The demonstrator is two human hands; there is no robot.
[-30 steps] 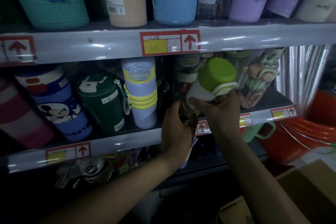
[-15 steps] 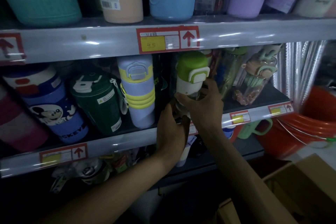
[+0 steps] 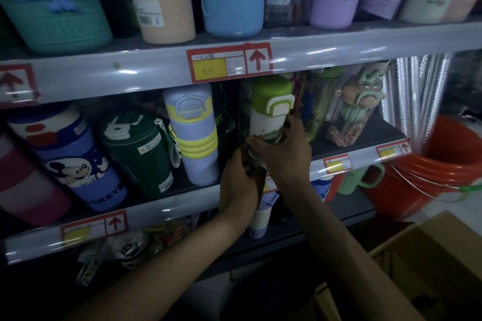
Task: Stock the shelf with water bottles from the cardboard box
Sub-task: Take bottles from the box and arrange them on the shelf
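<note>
Comparing this moment with a second ago, I note that the green-lidded bottle (image 3: 268,112) has been brought from a marked lean, lid tipped to the right, to an upright stance. It now stands in the gap on the middle shelf (image 3: 161,206), just beside the lilac and yellow bottle (image 3: 193,138) on one side and the clear bottles (image 3: 317,109) on the other, its lid close under the upper shelf rail (image 3: 130,70). The right hand (image 3: 284,154) grips the bottle's lower body, thumb across the front. The left hand (image 3: 240,185) is curled round the base from the front. Neither has let go. Whether the base rests fully on the shelf I cannot tell, since the hands cover it.

Judgement: the placing of this bottle is nearly done; what is left is to seat it, set it in line and release.

Risk: the neighbours stand close and could be knocked.

The cardboard box (image 3: 430,255) sits at lower right, its contents not visible, so I cannot say how many bottles remain
</note>
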